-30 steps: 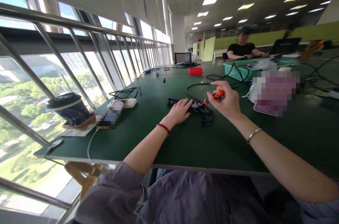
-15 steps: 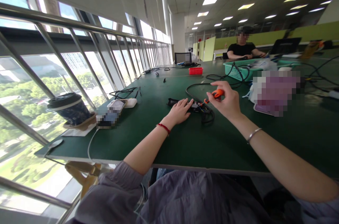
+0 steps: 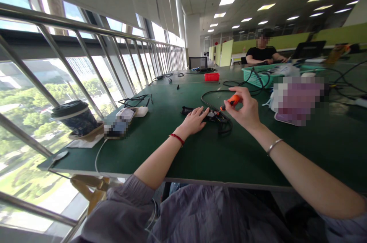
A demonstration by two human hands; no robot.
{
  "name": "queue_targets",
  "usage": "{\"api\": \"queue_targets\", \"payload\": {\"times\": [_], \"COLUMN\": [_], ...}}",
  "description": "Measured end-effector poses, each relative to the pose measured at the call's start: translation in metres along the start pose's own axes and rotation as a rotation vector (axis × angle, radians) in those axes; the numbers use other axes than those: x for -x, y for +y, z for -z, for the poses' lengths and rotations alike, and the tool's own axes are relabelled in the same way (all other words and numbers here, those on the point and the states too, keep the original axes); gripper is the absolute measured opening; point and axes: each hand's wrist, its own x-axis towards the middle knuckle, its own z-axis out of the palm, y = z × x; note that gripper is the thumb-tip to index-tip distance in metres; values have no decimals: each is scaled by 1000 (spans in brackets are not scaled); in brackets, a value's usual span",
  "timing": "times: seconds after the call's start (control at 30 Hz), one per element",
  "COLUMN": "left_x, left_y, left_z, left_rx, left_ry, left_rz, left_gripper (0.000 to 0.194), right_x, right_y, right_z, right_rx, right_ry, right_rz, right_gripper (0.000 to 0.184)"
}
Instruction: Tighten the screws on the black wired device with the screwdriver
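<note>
My left hand presses down on a long black device, its fingers laid across the casing and the thumb along the near side. Small wires and parts show in the device's opened right half; what kind of device it is I cannot tell. A black cable loops behind it. My right hand is closed round the orange handle of a screwdriver, pinched between thumb and fingers. The tool tilts down to the left, with its tip at the exposed inside; the exact contact point is too small to see.
On the green table, a phone, a white case and a lidded cup are at left. A red box lies further back. At right are a green basket and a blurred purple item. Someone sits opposite.
The screwdriver's handle has turned and tipped slightly more upright in my right hand, whose fingers have shifted a little. My left hand and the device have stayed where they were.
</note>
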Motion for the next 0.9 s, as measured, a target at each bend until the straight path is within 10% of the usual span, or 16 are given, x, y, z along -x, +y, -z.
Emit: {"api": "queue_targets", "payload": {"times": [0.9], "left_x": [-1], "left_y": [-2], "left_z": [-3], "left_rx": [-14], "left_ry": [-3], "left_rz": [-2], "left_gripper": [63], "right_x": [2], "right_y": [1], "right_z": [-1], "right_rx": [45], "right_ry": [-21], "right_rz": [20], "right_gripper": [15]}}
